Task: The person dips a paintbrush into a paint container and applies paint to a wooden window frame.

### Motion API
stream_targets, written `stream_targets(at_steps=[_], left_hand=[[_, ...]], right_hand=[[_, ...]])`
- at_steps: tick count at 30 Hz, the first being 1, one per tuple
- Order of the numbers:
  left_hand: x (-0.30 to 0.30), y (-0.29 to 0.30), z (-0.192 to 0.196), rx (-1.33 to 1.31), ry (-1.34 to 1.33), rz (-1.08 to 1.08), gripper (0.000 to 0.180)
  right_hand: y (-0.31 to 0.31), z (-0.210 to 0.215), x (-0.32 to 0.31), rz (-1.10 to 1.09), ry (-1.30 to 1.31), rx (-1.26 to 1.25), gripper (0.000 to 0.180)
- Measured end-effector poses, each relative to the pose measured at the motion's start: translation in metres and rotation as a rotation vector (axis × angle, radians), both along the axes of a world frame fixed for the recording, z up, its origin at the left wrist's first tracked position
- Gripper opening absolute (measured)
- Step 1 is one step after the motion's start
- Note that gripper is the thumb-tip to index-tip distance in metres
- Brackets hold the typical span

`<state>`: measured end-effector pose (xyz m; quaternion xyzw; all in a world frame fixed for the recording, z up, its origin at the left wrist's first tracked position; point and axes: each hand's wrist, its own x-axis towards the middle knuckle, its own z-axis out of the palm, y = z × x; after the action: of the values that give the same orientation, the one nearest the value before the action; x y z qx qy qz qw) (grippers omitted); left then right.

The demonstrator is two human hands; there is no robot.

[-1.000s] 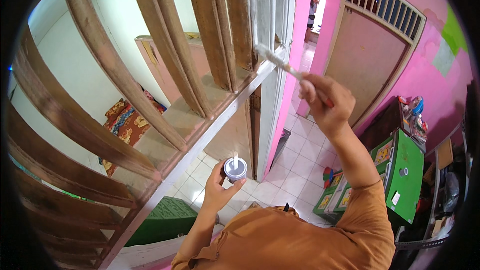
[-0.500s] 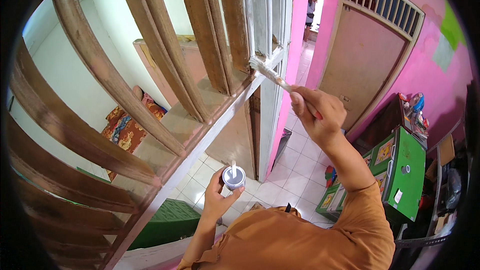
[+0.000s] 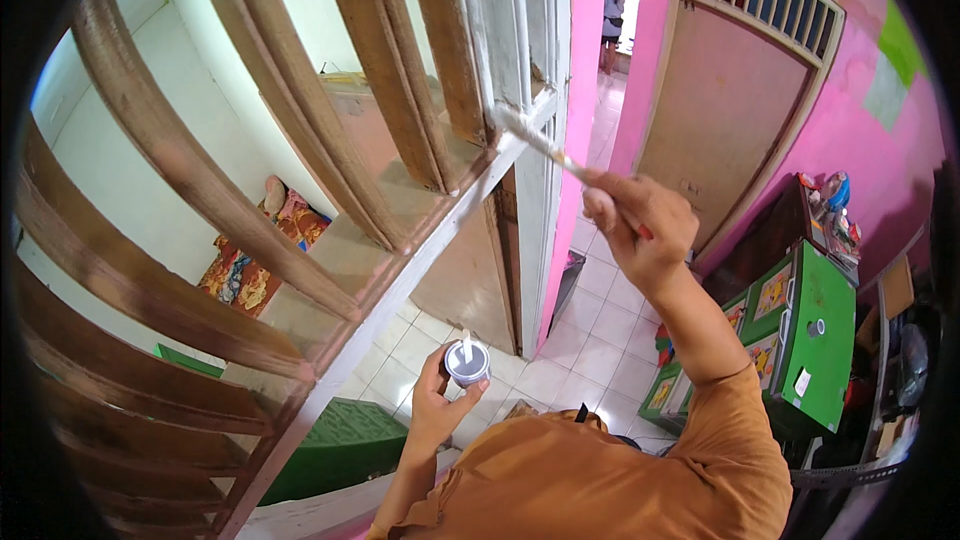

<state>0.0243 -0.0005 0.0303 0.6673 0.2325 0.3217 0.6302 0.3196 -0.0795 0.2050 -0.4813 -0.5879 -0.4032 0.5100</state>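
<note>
My right hand (image 3: pixel 652 225) is closed around the handle of a paintbrush (image 3: pixel 545 148). Its whitish bristles touch the corner where a brown wooden slat (image 3: pixel 452 40), the white-painted frame post (image 3: pixel 540 35) and the rail (image 3: pixel 415 240) meet. Lower down, my left hand (image 3: pixel 437 408) has its fingers wrapped round a small paint can (image 3: pixel 468 378). A pale stick (image 3: pixel 466 344) stands in the can, leaning on its rim, with greyish-white paint inside. The rail's front face is white, while its upper edge and the slats on the left remain bare brown.
Curved wooden slats (image 3: pixel 150 140) fill the left side, with a bed with a patterned cover (image 3: pixel 265 250) behind them. A green cabinet (image 3: pixel 815 340) stands at the right, below a closed door (image 3: pixel 730 120). Far off in the passage is a person (image 3: pixel 611 20).
The brush tip has shifted slightly up and left along the corner, still touching it. My left hand keeps the can at about the same place. The whole view has tilted a little.
</note>
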Motion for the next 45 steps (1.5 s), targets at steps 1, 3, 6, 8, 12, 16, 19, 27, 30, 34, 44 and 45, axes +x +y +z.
stream_targets(at_steps=[1, 3, 6, 8, 12, 16, 19, 27, 30, 34, 44, 45], left_hand=[[0.0, -0.001, 0.0, -0.03, 0.006, -0.002, 0.065], [-0.001, 0.0, -0.001, -0.054, 0.015, -0.01, 0.065], [0.0, -0.002, -0.004, -0.06, -0.006, -0.005, 0.064], [0.0, -0.004, -0.005, -0.061, 0.005, -0.03, 0.063], [-0.006, -0.007, -0.004, -0.074, 0.009, 0.013, 0.064], [-0.01, -0.005, -0.009, -0.122, 0.004, 0.013, 0.066], [-0.009, -0.009, -0.009, -0.124, -0.004, 0.028, 0.064], [-0.01, -0.01, -0.013, -0.126, 0.032, 0.027, 0.067], [-0.008, -0.012, -0.013, -0.127, 0.003, 0.025, 0.068], [-0.01, -0.014, -0.013, -0.125, 0.022, 0.028, 0.066], [-0.013, -0.012, -0.014, -0.116, 0.028, 0.021, 0.066], [-0.013, -0.012, -0.014, -0.115, 0.032, 0.021, 0.066]], right_hand=[[0.001, 0.004, -0.001, -0.002, 0.006, -0.001, 0.027], [0.005, 0.009, -0.004, 0.028, 0.027, -0.01, 0.027], [0.01, -0.005, -0.004, 0.061, 0.024, -0.067, 0.028], [0.005, -0.014, -0.004, 0.052, 0.018, -0.152, 0.028], [-0.002, -0.003, -0.006, 0.023, 0.036, -0.055, 0.027], [0.003, -0.002, -0.011, 0.045, 0.063, -0.079, 0.028], [0.0, -0.016, -0.006, 0.056, 0.055, -0.154, 0.028], [0.001, -0.006, -0.009, 0.084, 0.087, -0.126, 0.032], [0.001, -0.023, -0.003, 0.093, 0.051, -0.185, 0.033], [-0.005, -0.021, -0.002, 0.076, 0.114, -0.148, 0.032], [-0.006, -0.027, 0.001, 0.079, 0.112, -0.18, 0.037], [-0.007, -0.023, -0.002, 0.089, 0.135, -0.145, 0.036]])
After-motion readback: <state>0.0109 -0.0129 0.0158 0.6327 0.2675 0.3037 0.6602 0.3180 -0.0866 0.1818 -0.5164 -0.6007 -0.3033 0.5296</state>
